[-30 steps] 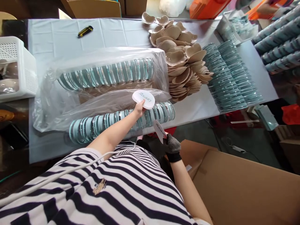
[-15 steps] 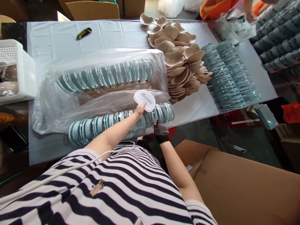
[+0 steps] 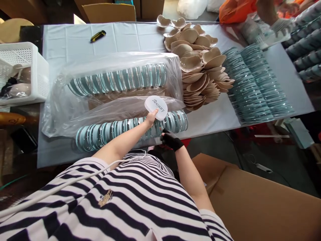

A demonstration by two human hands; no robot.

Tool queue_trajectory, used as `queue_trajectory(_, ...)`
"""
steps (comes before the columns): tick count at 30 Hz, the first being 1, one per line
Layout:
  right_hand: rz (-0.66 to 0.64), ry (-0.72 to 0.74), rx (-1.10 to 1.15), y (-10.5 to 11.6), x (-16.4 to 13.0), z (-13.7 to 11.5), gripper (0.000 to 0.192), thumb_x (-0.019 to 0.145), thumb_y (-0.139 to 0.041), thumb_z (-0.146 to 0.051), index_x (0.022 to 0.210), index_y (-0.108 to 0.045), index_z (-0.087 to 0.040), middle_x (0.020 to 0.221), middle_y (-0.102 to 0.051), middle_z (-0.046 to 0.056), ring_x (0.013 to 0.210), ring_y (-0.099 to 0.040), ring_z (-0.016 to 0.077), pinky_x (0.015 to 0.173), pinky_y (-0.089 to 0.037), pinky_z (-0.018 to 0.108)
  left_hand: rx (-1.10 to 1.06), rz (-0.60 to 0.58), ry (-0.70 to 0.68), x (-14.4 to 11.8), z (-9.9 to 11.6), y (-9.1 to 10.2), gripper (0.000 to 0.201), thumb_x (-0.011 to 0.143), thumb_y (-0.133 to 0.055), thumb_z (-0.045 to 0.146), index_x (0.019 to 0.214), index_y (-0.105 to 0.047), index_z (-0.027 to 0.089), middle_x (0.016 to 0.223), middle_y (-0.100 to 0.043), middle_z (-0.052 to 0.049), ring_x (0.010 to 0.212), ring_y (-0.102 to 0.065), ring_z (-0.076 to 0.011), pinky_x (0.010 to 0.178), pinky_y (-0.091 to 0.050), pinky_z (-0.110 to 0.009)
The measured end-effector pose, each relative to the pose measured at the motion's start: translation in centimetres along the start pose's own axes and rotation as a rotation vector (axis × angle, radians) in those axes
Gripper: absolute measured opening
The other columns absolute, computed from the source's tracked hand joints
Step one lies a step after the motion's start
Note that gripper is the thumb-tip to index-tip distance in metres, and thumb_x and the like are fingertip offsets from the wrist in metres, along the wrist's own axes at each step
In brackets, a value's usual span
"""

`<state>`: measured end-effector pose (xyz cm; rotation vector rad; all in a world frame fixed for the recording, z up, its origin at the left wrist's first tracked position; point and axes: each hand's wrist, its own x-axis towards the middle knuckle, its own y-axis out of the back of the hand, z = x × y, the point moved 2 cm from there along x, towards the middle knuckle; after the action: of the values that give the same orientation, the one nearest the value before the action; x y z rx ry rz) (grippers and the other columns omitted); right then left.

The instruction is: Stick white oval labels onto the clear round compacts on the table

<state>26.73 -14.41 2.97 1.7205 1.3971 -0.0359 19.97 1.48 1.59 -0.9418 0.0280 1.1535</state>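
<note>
In my bare left hand (image 3: 150, 117) is a rounded white case (image 3: 156, 106) printed "beauty", its thumb lying on the printed face. The case is held over the front row of clear and teal plastic cases (image 3: 100, 135). My right hand (image 3: 172, 139), in a black fingerless glove, is at the near side of that row with its fingers curled together; anything inside them is too small or hidden to name. Behind lies a clear plastic bag (image 3: 62, 113) around another row of teal-striped cases (image 3: 120, 80).
Beige moulded cups (image 3: 198, 77) are piled beyond the bag, with teal plastic stacks (image 3: 260, 87) to their right. A yellow-black box cutter (image 3: 98, 36) lies at the back. A white basket (image 3: 41, 77) stands left, an open carton (image 3: 250, 197) below right. Another person's hand (image 3: 268, 13) is at upper right.
My right hand has turned and shifted slightly left along the row, with its fingertips now showing. My left hand still holds the white case. The view has swung a little left.
</note>
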Motion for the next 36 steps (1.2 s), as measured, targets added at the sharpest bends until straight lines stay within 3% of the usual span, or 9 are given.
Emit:
queue_trajectory(2, 0.011, 0.013, 0.073, 1.8, 0.5, -0.6, 0.041, 0.098, -0.034, -0.031, 0.121, -0.062, -0.012, 0.073, -0.066, 0.004, 0.057, -0.056, 0.0134, 0.059, -0.048, 0.024, 0.002, -0.001, -0.024, 0.0, 0.0, -0.1, 0.033, 0.088, -0.063, 0.016, 0.120, -0.067, 0.012, 0.126, -0.068, -0.010, 0.125, -0.060, -0.0223, 0.112, -0.044, -0.036)
queue_trajectory(5, 0.348, 0.039, 0.017, 5.1, 1.8, -2.4, 0.048, 0.098, -0.029, -0.032, 0.129, -0.058, -0.010, 0.099, -0.070, 0.013, 0.087, -0.065, 0.0201, 0.079, -0.052, 0.032, 0.043, -0.024, 0.005, -0.7, 0.1, -0.1, 0.028, 0.086, -0.064, 0.017, 0.114, -0.070, 0.012, 0.119, -0.072, -0.011, 0.120, -0.064, -0.0251, 0.110, -0.046, -0.039)
queue_trajectory(8, 0.621, 0.198, -0.131, 6.9, 2.4, -5.3, 0.052, 0.096, -0.032, -0.032, 0.141, -0.048, -0.011, 0.137, -0.055, 0.018, 0.126, -0.051, 0.0232, 0.105, -0.041, 0.037, 0.071, -0.097, 0.049, -2.3, 0.4, 0.4, 0.029, 0.084, -0.066, 0.018, 0.112, -0.070, 0.012, 0.111, -0.075, -0.010, 0.115, -0.066, -0.0267, 0.108, -0.048, -0.042)
queue_trajectory(10, 0.645, 0.310, -0.262, 6.6, 2.3, -7.2, 0.053, 0.094, -0.038, -0.034, 0.141, -0.049, -0.009, 0.145, -0.047, 0.019, 0.136, -0.042, 0.0255, 0.112, -0.035, 0.039, 0.062, -0.120, 0.052, -3.3, 0.7, 1.0, 0.030, 0.083, -0.067, 0.018, 0.112, -0.070, 0.012, 0.108, -0.075, -0.010, 0.113, -0.067, -0.0262, 0.108, -0.048, -0.042)
queue_trajectory(16, 0.547, 0.312, -0.233, 4.1, 1.6, -9.3, 0.047, 0.096, -0.034, -0.030, 0.133, -0.056, -0.010, 0.126, -0.062, 0.017, 0.115, -0.058, 0.0244, 0.095, -0.048, 0.034, 0.105, -0.118, 0.113, -4.7, 1.6, 2.2, 0.026, 0.087, -0.065, 0.022, 0.111, -0.069, 0.014, 0.102, -0.076, -0.010, 0.109, -0.068, -0.0302, 0.103, -0.051, -0.049)
queue_trajectory(21, 0.795, 0.080, -0.181, 5.5, -2.8, -4.4, 0.049, 0.096, -0.036, -0.038, 0.129, -0.058, -0.009, 0.113, -0.067, 0.019, 0.103, -0.063, 0.0263, 0.082, -0.050, 0.032, -0.007, 0.031, 0.073, -3.4, 3.3, 2.6, 0.034, 0.089, -0.061, 0.018, 0.123, -0.065, 0.014, 0.113, -0.074, -0.010, 0.113, -0.067, -0.0258, 0.104, -0.052, -0.042)
queue_trajectory(27, 0.392, 0.173, -0.598, -0.6, -9.2, -0.2, 0.039, 0.093, -0.046, -0.034, 0.126, -0.064, -0.023, 0.097, -0.074, 0.008, 0.084, -0.067, 0.0201, 0.071, -0.044, 0.024, -0.122, 0.119, 0.082, -1.5, 3.9, 3.8, 0.042, 0.091, -0.058, 0.013, 0.133, -0.059, 0.013, 0.121, -0.071, -0.011, 0.118, -0.065, -0.0224, 0.107, -0.050, -0.037)
queue_trajectory(31, 0.298, -0.018, -0.682, -3.4, -5.4, -2.9, 0.039, 0.097, -0.043, -0.035, 0.130, -0.057, -0.020, 0.101, -0.073, 0.011, 0.087, -0.068, 0.0218, 0.069, -0.042, 0.026, -0.117, 0.107, 0.075, -1.4, 3.4, 3.8, 0.042, 0.091, -0.059, 0.012, 0.133, -0.060, 0.012, 0.124, -0.069, -0.010, 0.121, -0.063, -0.0227, 0.109, -0.047, -0.038)
queue_trajectory(36, 0.234, -0.204, -0.662, -3.0, -2.9, -4.8, 0.035, 0.100, -0.035, -0.037, 0.123, -0.053, -0.018, 0.101, -0.071, 0.012, 0.088, -0.068, 0.0234, 0.070, -0.042, 0.030, -0.109, 0.079, 0.035, -0.9, 2.4, 3.7, 0.040, 0.088, -0.064, 0.012, 0.128, -0.064, 0.013, 0.125, -0.069, -0.010, 0.123, -0.062, -0.0219, 0.112, -0.044, -0.037)
